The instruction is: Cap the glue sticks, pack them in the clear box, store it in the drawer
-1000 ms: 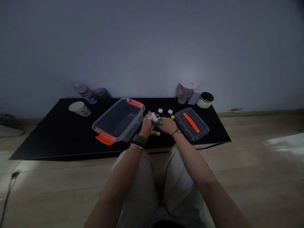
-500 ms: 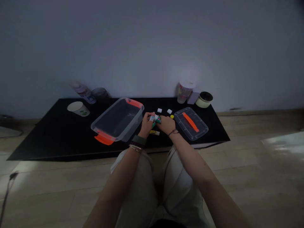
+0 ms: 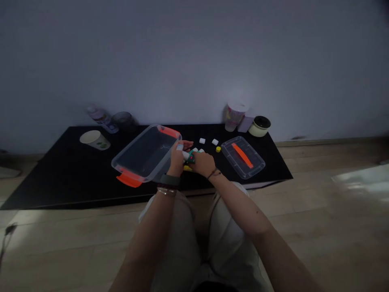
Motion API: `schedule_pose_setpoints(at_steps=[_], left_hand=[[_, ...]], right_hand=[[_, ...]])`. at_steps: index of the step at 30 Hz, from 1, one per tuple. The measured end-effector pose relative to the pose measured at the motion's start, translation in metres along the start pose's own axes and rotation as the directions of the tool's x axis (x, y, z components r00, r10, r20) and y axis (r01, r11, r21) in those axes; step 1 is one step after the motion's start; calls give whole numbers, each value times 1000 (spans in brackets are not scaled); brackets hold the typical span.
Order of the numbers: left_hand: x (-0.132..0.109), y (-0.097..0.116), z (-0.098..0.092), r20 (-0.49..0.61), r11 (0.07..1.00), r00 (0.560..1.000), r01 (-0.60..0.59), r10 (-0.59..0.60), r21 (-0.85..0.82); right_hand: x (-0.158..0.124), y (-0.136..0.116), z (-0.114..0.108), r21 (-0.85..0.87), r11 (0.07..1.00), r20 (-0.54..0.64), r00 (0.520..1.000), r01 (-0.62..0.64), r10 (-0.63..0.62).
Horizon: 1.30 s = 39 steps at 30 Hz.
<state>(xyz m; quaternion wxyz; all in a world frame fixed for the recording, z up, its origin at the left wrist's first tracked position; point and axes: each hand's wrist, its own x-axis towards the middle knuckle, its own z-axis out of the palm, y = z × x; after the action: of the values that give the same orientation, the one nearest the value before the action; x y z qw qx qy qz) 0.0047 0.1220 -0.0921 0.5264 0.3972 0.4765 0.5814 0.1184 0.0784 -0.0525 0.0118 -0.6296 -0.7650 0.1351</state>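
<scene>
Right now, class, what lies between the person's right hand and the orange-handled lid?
In the head view, a small yellow cap lies between the right hand and the orange-handled lid, with a white block just behind it.

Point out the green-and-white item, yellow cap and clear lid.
Green-and-white item [image 3: 191,157], head view: green part.
Yellow cap [image 3: 218,149], head view: its middle.
Clear lid [image 3: 242,155], head view: its orange handle.

In the frame's left half are a paper cup [image 3: 95,140], a pale bottle [image 3: 102,119] and a dark round container [image 3: 124,121]; in its right half, a patterned cup [image 3: 234,118], lilac box [image 3: 245,124] and cream pot [image 3: 258,130] near the wall [image 3: 188,61].
</scene>
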Motion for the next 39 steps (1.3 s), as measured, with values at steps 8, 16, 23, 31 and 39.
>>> schedule_pose_setpoints(at_steps=[8,16,23,31,39], left_hand=[[-9,-3,-9,281,993,959,-10,-24,121],[-21,13,-5,349,997,937,-47,24,57],[-20,16,6,307,998,951,-18,35,-58],[-25,14,13,100,974,973,-200,210,-105],[-28,16,8,180,986,969,-162,167,-40]], right_hand=[[-2,1,-3,-85,996,-25,999,25,-27],[-10,-7,-2,-38,999,-94,995,10,-14],[-10,-5,-5,26,998,-71,995,-66,67],[-3,-7,-13,299,946,-77,985,-126,156],[4,3,-6,472,877,-101,982,-95,161]])
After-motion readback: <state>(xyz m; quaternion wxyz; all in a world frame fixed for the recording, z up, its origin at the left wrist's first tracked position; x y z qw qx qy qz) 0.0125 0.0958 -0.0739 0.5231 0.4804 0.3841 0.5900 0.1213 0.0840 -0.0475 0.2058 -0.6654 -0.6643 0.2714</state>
